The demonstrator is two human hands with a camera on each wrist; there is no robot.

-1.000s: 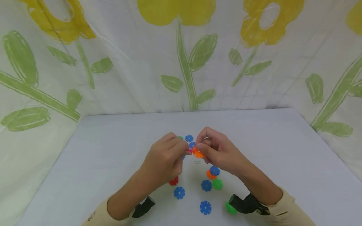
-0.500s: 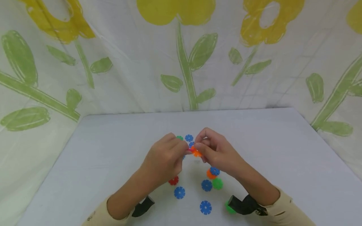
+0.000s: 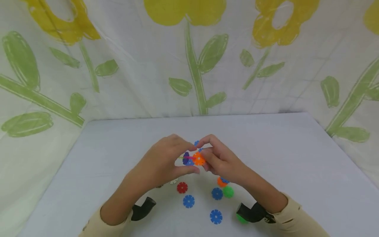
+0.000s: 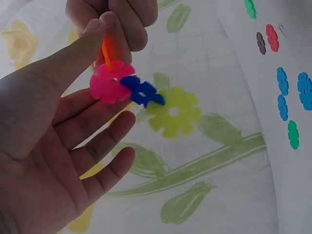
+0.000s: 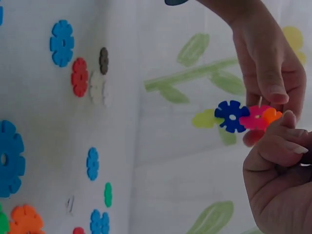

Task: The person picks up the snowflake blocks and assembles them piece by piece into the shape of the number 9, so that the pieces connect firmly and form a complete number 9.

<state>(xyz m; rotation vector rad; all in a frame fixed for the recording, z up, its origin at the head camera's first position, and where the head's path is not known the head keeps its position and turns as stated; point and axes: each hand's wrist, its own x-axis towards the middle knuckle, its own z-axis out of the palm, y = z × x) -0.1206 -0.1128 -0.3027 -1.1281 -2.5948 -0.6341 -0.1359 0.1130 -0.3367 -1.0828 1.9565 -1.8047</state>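
Note:
In the head view, my right hand (image 3: 223, 158) pinches an orange notched plastic disc (image 3: 198, 158) between thumb and fingers. A chain of interlocked discs runs left from it: a pink disc (image 4: 101, 85), a dark blue disc (image 5: 223, 116) and a yellow disc (image 4: 185, 119). My left hand (image 3: 160, 161) is spread around this chain, thumb below and fingers above in the head view, its fingers straight and apart. Its fingertips come close to the right hand; whether they touch it or the discs I cannot tell.
Loose notched discs lie on the white table (image 3: 266, 141): a red one (image 3: 182, 187), several blue ones (image 3: 188, 201), a light green one (image 3: 228, 192) and an orange one (image 3: 221, 182) partly under a blue one. A flower-printed cloth (image 3: 133, 65) hangs behind.
My left hand has let go of the chain, spreading its fingers and uncovering the dark blue disc. The orange disc in my right hand has shifted slightly left and now faces up more.

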